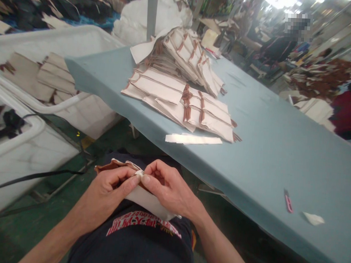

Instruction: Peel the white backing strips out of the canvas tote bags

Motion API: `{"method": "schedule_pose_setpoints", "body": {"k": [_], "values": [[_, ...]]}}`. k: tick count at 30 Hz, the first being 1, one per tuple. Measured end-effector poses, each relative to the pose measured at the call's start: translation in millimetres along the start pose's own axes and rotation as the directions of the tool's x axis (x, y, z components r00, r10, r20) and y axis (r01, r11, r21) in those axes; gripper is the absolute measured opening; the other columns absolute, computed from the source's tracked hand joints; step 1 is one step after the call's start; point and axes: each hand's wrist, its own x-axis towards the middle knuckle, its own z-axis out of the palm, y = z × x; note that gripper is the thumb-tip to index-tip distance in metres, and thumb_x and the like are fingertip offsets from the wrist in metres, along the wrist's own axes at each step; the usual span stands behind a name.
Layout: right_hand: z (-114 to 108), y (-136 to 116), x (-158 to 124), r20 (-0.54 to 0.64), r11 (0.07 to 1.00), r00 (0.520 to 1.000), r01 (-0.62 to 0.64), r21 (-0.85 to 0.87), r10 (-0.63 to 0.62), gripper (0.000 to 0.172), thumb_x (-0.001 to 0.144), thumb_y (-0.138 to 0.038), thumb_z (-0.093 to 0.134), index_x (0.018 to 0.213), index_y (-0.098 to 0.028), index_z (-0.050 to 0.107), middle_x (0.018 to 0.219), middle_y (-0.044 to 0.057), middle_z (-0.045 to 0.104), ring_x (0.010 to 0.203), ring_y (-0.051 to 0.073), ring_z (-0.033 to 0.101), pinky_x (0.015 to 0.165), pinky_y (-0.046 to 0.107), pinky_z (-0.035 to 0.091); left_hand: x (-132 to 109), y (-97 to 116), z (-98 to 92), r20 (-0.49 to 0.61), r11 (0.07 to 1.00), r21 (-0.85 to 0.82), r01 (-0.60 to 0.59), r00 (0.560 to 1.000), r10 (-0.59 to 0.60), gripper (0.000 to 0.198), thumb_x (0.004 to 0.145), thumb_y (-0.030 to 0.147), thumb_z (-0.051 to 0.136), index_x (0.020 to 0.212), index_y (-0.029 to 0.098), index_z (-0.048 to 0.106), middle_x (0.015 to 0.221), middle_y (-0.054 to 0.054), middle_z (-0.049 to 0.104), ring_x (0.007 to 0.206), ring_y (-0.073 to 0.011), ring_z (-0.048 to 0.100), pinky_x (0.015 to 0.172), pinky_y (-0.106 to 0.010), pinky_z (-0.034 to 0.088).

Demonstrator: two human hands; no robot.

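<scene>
Cream fabric piece [151,206] is resting in the person's lap, just short of the near edge of the blue table [279,151], with left hand [109,190] and right hand [167,189] both pinching one small white corner between thumb and fingertips. With so narrow a hold, the cloth is risking a slide to the floor [20,233]. It is showing brown trim, folded and limp; matching pieces [183,93] are lying stacked on the table.

The table [279,151] had a pale blue cover. On it lay a stack of cream fabric pieces [183,89], one white strip [192,139] near its edge, a small pink tool [288,201] and a white scrap [314,219].
</scene>
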Motion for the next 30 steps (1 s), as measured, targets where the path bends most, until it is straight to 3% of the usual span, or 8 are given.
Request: {"method": "schedule_pose_setpoints", "body": {"k": [4,8,11,14,16,23,27,30], "values": [[13.1,-1.9,-6.9,-0.177,0.989,0.984,-0.023,-0.145,-0.003,0.022,0.096,-0.042,0.076,0.096,-0.023,0.066,0.082,-0.004,0.066,0.074,0.014,0.059,0.071,0.029,0.042,-3.2,-2.4,5.6,-0.087,0.998,0.061,-0.032,0.996,0.037,0.033,0.098,0.048,0.064,0.083,0.023,0.080,0.082,-0.003,0.081,0.073,-0.0222,0.072,0.066,-0.026,0.055],[21.8,9.9,-10.7,-0.239,0.988,0.970,-0.076,-0.135,0.043,0.021,0.097,-0.041,0.073,0.091,-0.023,0.066,0.078,-0.004,0.064,0.071,0.015,0.056,0.069,0.030,0.040,-6.3,-4.3,12.9,-0.158,0.997,0.073,-0.030,0.987,0.041,0.035,0.100,0.048,0.062,0.082,0.022,0.078,0.080,-0.002,0.079,0.072,-0.0205,0.069,0.065,-0.025,0.053],[22.0,22.1,-16.5,-0.181,0.997,0.980,-0.081,0.011,0.081,0.021,0.098,-0.042,0.070,0.094,-0.022,0.066,0.079,-0.003,0.063,0.071,0.015,0.055,0.068,0.029,0.041,-11.6,-15.5,21.3,-0.159,0.996,-0.078,0.052,0.985,-0.064,0.038,0.099,0.053,0.066,0.082,0.020,0.076,0.078,-0.003,0.076,0.071,-0.0198,0.066,0.064,-0.025,0.052],[21.3,31.5,-25.0,-0.075,0.976,0.992,-0.082,0.203,0.099,0.025,0.097,-0.045,0.071,0.097,-0.020,0.065,0.082,-0.003,0.061,0.073,0.014,0.054,0.069,0.028,0.043,-18.7,-29.0,30.4,-0.138,0.926,-0.330,0.184,0.961,-0.240,0.043,0.099,0.060,0.068,0.085,0.019,0.073,0.076,-0.001,0.071,0.067,-0.0183,0.060,0.061,-0.026,0.050],[22.7,34.5,-30.7,-0.056,0.965,0.993,-0.090,0.247,0.107,0.026,0.096,-0.045,0.072,0.097,-0.020,0.065,0.082,-0.003,0.061,0.074,0.014,0.053,0.069,0.027,0.043,-21.7,-32.4,33.6,-0.137,0.900,-0.384,0.206,0.951,-0.276,0.043,0.099,0.060,0.069,0.083,0.020,0.072,0.075,0.000,0.068,0.067,-0.0176,0.058,0.062,-0.026,0.049],[33.8,32.1,-34.1,-0.157,0.995,0.983,-0.099,0.001,0.098,0.008,0.098,-0.026,0.062,0.091,-0.022,0.063,0.078,-0.003,0.062,0.070,0.015,0.054,0.064,0.027,0.038,-15.0,-23.2,20.3,-0.101,0.990,0.002,0.138,0.985,-0.137,0.046,0.098,0.056,0.063,0.067,0.023,0.066,0.065,0.001,0.063,0.063,-0.0186,0.058,0.059,-0.026,0.048],[36.0,37.4,-28.1,-0.163,0.995,0.986,-0.029,-0.098,0.013,0.006,0.096,-0.020,0.062,0.091,-0.023,0.062,0.081,-0.003,0.062,0.075,0.015,0.057,0.072,0.029,0.040,-17.5,-36.7,17.5,-0.150,0.989,-0.002,0.148,0.978,-0.147,0.047,0.100,0.058,0.062,0.069,0.024,0.069,0.065,0.001,0.063,0.061,-0.0192,0.059,0.055,-0.026,0.048],[39.0,45.3,-21.7,-0.108,0.999,0.994,-0.032,0.012,0.033,0.004,0.095,-0.023,0.067,0.093,-0.023,0.063,0.082,-0.004,0.063,0.073,0.014,0.056,0.069,0.027,0.040,-19.4,-56.0,25.5,-0.153,0.976,-0.073,0.205,0.965,-0.214,0.039,0.104,0.053,0.059,0.082,0.025,0.073,0.073,-0.001,0.072,0.067,-0.0236,0.067,0.059,-0.028,0.056]]}}
